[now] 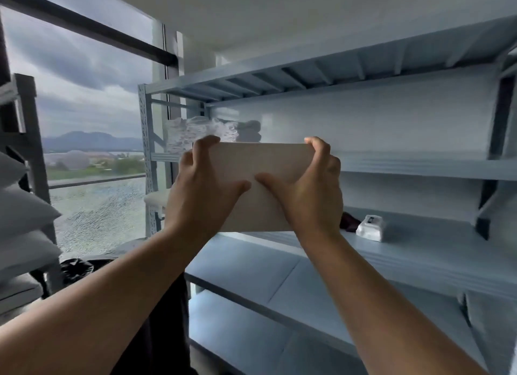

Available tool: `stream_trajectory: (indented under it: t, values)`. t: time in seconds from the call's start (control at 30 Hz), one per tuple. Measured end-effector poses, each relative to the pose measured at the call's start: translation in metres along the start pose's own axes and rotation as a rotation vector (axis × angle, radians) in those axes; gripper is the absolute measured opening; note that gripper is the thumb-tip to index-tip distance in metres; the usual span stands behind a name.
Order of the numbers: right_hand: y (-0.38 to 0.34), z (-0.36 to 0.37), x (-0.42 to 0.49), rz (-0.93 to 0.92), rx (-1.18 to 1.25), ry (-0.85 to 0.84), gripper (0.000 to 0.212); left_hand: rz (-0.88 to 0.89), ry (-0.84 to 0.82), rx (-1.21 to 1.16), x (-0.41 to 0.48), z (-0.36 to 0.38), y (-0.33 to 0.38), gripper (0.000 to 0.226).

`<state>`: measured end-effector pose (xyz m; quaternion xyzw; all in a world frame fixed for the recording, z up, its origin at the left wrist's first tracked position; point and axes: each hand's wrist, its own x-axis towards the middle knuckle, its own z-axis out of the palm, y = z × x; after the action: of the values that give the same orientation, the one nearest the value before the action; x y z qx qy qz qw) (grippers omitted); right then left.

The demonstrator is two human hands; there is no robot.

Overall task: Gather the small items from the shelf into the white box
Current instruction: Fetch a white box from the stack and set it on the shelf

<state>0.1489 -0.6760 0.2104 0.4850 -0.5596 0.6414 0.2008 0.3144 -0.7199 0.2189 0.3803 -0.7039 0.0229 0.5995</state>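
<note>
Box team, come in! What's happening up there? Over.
Gripping box: left hand, right hand. Raised before shelf. Ungathered there: packet, dark item. No blocker seen.

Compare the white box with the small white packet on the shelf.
The white box is held up by the left hand and right hand; the white packet lies on the shelf. The box is plain and flat-sided; the packet is lumpy with a dark label. Both are white.
</note>
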Motion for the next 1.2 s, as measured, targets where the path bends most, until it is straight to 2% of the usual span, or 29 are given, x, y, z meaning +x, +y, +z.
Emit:
stream_trajectory:
  t: [0.37,0.6,0.83,1.2]
  values:
    - [0.045,0.042,-0.005,0.068,-0.221,0.065,0.098,-0.056,-0.165,-0.172,0.008,0.069,-0.049,0.082]
    - [0.076,0.033,-0.014,0.135,-0.354,0.139,0.097,-0.049,-0.269,-0.317,-0.001,0.122,-0.053,0.083]
    - [0.111,-0.007,-0.019,0.161,-0.478,0.198,0.098,-0.05,-0.39,-0.46,-0.022,0.174,-0.024,0.079]
    - [0.199,-0.092,-0.002,0.233,-0.616,0.299,0.1,-0.004,-0.52,-0.561,-0.057,0.27,0.064,0.078]
